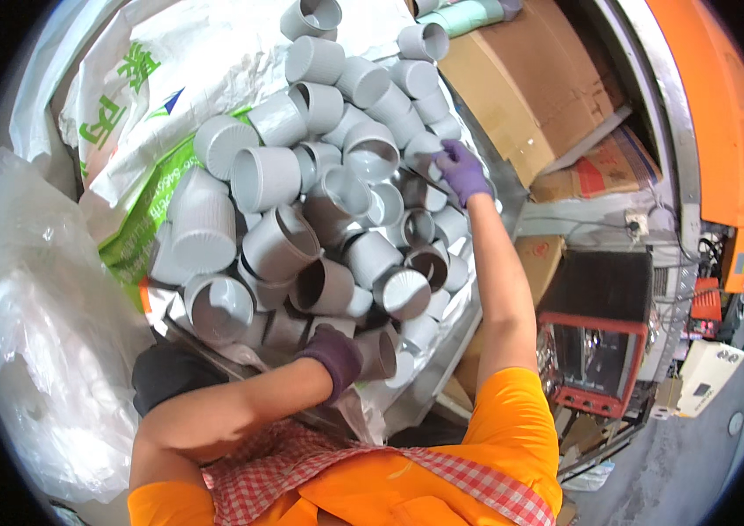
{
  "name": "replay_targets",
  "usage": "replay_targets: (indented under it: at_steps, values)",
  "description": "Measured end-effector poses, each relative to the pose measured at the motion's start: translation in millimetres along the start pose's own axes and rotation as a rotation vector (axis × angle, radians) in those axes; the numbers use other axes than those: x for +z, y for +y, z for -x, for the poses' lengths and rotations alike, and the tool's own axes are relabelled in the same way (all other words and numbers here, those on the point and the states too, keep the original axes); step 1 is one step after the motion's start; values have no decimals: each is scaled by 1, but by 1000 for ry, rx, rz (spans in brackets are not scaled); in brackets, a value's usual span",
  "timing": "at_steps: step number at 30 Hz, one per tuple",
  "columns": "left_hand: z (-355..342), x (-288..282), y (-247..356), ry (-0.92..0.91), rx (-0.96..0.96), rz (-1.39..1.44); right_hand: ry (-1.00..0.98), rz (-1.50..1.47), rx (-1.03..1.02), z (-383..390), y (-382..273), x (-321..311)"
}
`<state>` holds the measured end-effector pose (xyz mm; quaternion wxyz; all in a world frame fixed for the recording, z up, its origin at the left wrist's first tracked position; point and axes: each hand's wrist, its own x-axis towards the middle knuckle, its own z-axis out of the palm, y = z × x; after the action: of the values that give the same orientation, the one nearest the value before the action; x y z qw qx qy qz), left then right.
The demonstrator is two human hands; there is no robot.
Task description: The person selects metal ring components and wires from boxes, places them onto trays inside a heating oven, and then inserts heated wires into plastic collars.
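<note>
Many ribbed grey cups, perhaps small flower pots, lie in a jumbled heap before me, tipped every way; one large grey cup (267, 179) faces me with its mouth. My left hand (334, 361), in a dark purple glove, is bent across my front at the heap's near edge. Its fingers are curled against a grey cup (378, 352) and partly hidden. My right arm stretches to the heap's far right side. There my right hand (463, 172), in a purple glove, has its bent fingers at a grey cup (423, 147).
A white and green printed sack (118, 123) lies under and beside the heap. Clear plastic film (48, 324) bunches at the left. Cardboard boxes (547, 79) stand at the far right, above a red-framed, oven-like case (595, 359). An orange machine (714, 96) rises beyond.
</note>
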<state>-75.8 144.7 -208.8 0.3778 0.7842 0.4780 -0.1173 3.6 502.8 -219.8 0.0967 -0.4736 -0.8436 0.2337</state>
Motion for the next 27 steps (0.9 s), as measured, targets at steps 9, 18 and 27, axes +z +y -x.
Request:
replay_targets:
  at_steps: [9, 18, 27]
  values:
    - [1, 10, -30, -49, -96, 164, 33, 850, -173, -146, -10, 57]
    - [-2, 16, -32, -75, -33, 104, -255, 999, 180, -165, 38, 69]
    - [-21, 17, -14, -52, -79, 89, -526, 101, 185, 22, 135, 58]
